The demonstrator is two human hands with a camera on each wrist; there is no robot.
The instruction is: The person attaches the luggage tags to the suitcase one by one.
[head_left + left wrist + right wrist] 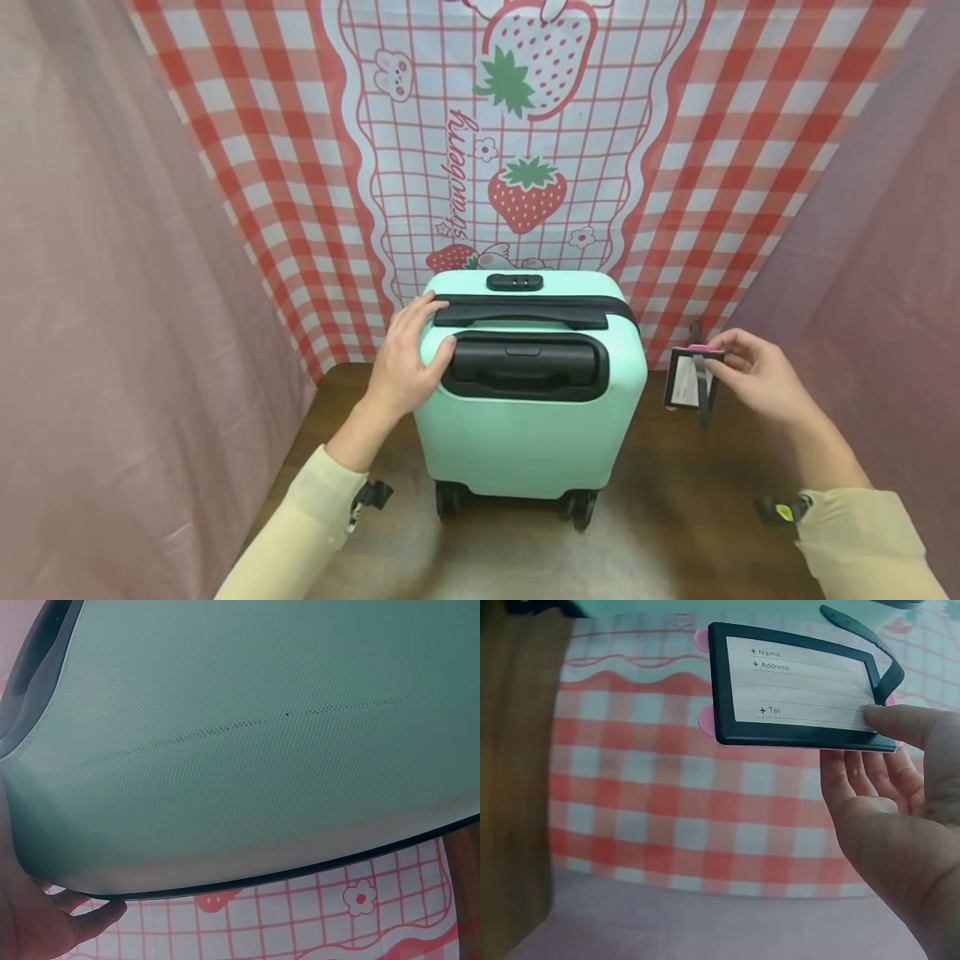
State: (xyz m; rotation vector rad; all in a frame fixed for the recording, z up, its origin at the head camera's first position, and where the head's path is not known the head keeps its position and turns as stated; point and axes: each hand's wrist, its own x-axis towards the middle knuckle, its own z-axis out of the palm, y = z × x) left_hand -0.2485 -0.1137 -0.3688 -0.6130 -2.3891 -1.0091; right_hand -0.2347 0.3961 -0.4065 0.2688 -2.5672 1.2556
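A mint-green suitcase [525, 450] stands upright on its wheels, a black top handle and a recessed black pull handle facing up. My left hand [405, 358] rests on its upper left corner, thumb beside the pull-handle recess. In the left wrist view the fingers [97, 921] lie at the shell's edge. To the right of the suitcase, my right hand [761, 379] pinches a luggage tag [684, 382] by one end, thumb over its front. In the right wrist view the tag [802, 697] shows a black frame, pink edges, a white card with name, address and tel lines, and a loose black strap.
A black combination lock [514, 282] sits on the suitcase's far top edge. Behind hangs a red-checked strawberry cloth [300, 167]. Pinkish curtains [112, 292] flank both sides. The suitcase stands on a brown wood-look surface [675, 517].
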